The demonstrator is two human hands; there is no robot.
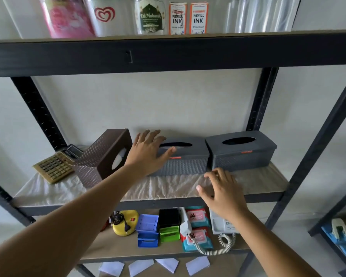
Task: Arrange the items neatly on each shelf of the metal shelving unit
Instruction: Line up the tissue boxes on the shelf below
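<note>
So on the middle shelf (258, 188) of the metal shelving unit (168, 54) there's a grey tissue box (188, 158) sitting pretty much dead centre, and I'll use that as the reference for everything. The left hand (148, 150) is spread flat with straight fingers over the left end of that box, thumb lying on its lid near the oval slot, not gripping anything. The right hand (222, 188) hovers in front of the box's right corner, above the crinkly plastic sheet (168, 186) covering the shelf, fingers loosely bent and holding nothing; can't tell if the fingertips actually touch the sheet. Right beside the box on its right is a second grey tissue box (242, 150), same kind, upright, nearly touching. On its left is a brown tissue box (102, 156) tipped on its side, slot facing the grey one, and past that a gold calculator (54, 166) lying at an angle. Up above the box, the top shelf has two refill ink cartons (188, 19) and some clear containers. Below the box, the lower shelf has a yellow round thing (126, 222), blue trays (148, 222), wipe packs (197, 215) and a corded phone (222, 224).
</note>
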